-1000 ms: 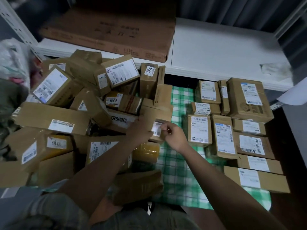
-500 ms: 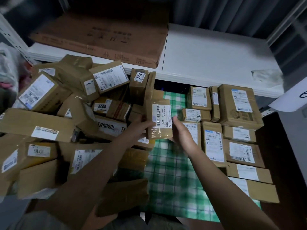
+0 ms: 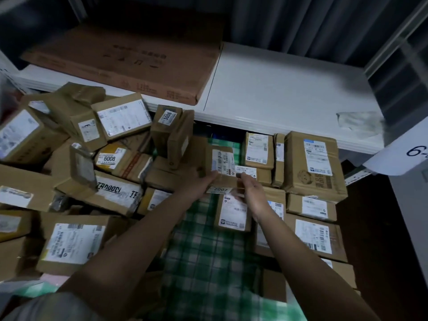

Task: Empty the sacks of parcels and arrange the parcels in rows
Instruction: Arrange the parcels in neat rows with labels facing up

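Here both hands hold one small cardboard parcel [image 3: 220, 163] over the green checked cloth [image 3: 208, 262], just left of the rowed parcels [image 3: 312, 165]. The left hand [image 3: 199, 181] grips its lower left edge; the right hand [image 3: 251, 188] pinches its lower right corner, fingers curled. The loose parcel heap [image 3: 76, 158] lies to the left.

A sticker on the upright parcel [image 3: 167, 126] beside the white shelf [image 3: 266, 93] read "3006", and a yellow-taped parcel [image 3: 115, 158] left of it read "6008". A sticker [image 3: 220, 189] below them read "2007"; a white sheet [image 3: 403, 156] under the shelf's right end showed "6-".
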